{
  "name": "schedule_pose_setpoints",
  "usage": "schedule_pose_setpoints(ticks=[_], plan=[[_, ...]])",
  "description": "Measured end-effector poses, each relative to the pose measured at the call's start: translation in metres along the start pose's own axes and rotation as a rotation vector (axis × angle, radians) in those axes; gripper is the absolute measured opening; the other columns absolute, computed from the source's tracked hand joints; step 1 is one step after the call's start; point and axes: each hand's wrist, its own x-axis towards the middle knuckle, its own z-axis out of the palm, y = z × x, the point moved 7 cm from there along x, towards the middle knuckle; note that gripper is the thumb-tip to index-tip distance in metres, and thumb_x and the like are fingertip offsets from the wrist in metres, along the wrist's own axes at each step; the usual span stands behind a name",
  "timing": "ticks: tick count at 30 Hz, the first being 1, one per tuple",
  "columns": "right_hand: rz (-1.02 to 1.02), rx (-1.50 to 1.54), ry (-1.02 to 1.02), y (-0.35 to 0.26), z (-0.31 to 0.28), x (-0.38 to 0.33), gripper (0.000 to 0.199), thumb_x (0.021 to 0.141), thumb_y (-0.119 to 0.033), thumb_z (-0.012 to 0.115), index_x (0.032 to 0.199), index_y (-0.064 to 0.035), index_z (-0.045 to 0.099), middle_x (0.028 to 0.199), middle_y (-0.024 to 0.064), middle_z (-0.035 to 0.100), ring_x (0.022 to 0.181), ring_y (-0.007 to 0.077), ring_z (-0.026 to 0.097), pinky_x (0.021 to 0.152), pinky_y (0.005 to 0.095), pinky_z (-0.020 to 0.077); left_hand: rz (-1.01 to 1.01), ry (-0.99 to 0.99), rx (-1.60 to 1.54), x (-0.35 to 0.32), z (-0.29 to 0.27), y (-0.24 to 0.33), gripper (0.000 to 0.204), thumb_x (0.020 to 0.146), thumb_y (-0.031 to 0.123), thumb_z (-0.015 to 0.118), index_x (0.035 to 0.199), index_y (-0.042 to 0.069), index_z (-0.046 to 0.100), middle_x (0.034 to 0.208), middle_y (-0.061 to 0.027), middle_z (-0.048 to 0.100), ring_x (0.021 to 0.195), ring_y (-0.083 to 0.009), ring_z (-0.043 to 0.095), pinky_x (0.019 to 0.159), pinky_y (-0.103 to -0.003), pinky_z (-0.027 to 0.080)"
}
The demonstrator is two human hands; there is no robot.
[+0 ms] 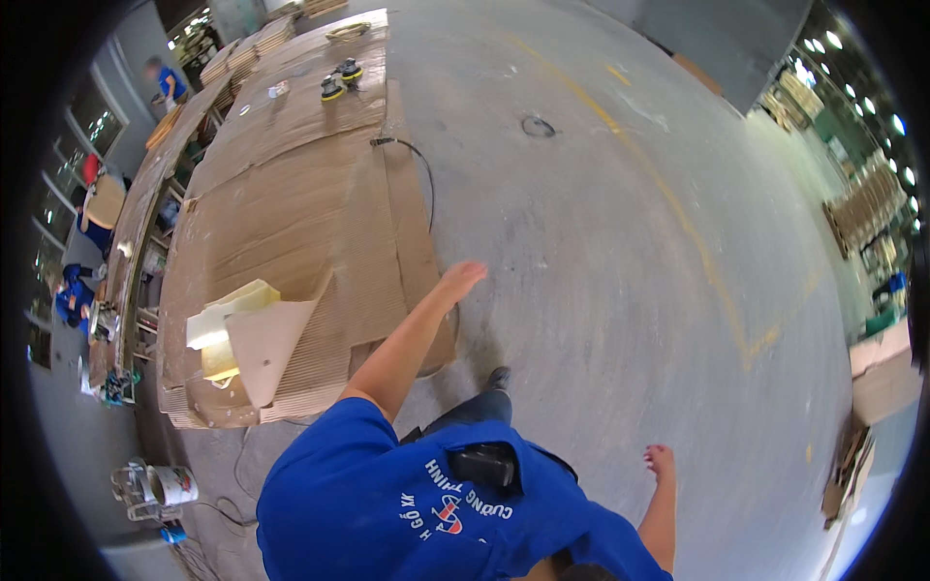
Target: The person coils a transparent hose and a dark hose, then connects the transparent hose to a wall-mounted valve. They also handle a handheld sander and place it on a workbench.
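Observation:
My left hand (463, 279) reaches out past the right edge of a long cardboard-covered worktable (281, 213), fingers stretched, holding nothing. My right hand (660, 460) hangs low over the grey floor, its fingers loosely curved and nothing visible in them. Nearest my left arm, on the table's near end, lie a curled beige sheet (271, 349) and some pale yellow sheets (232, 315). Two round black sanders with yellow rims, one nearer (332, 89) and one just beyond (349, 70), stand at the far end. A black hose (426, 179) droops off the table's right edge.
A yellow line (668, 194) runs along the floor on the right. A coiled black cable (538, 127) lies there. Left are a long bench (136, 242) and several people in blue. A white bucket (172, 485) and cables stand at lower left. Cardboard boxes (883, 373) stand far right.

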Motion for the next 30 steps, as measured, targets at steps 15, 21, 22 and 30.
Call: schedule_pose_setpoints(ticks=[15,21,22,30], plan=[[-0.249,-0.765,-0.475,-0.218,0.074,0.264,0.025,0.084,-0.029,0.052,0.087,-0.0103,0.068,0.083,0.0135,0.066,0.080,0.0281,0.063,0.071,0.0376,0.0478,-0.479,0.818,0.014,0.360,-0.176,-0.040,0.101,0.069,0.038,0.072,0.142,0.001,0.013,0.144,-0.0232,0.023,0.134,-0.0328,0.024,0.109,-0.037,0.025],[-0.199,-0.752,-0.417,-0.311,0.046,0.379,0.028,0.082,-0.032,0.055,0.083,-0.0071,0.067,0.078,0.0164,0.064,0.075,0.0293,0.062,0.067,0.0396,0.0473,-0.408,1.082,0.011,0.410,-0.240,-0.044,0.069,0.078,0.036,0.065,0.131,0.002,0.035,0.118,-0.0215,0.050,0.107,-0.0308,0.051,0.090,-0.037,0.042],[-0.221,-0.767,-0.418,-0.327,0.036,0.397,0.029,0.082,-0.033,0.055,0.082,-0.0066,0.066,0.077,0.0169,0.064,0.074,0.0295,0.062,0.066,0.0399,0.0473,-0.372,1.016,-0.127,0.418,-0.235,-0.045,0.059,0.081,0.035,0.062,0.125,0.001,0.042,0.104,-0.0188,0.057,0.093,-0.0285,0.059,0.081,-0.037,0.047],[-0.538,-0.485,-0.791,-0.686,0.128,0.459,0.032,0.086,-0.034,0.059,0.091,-0.0026,0.064,0.081,0.0063,0.065,0.070,0.0150,0.058,0.061,0.0295,0.0445,0.048,0.604,-0.461,0.393,0.012,0.115,0.025,0.088,0.023,0.054,0.102,0.003,0.061,0.066,-0.0026,0.055,0.056,-0.0120,0.053,0.049,-0.027,0.046]])
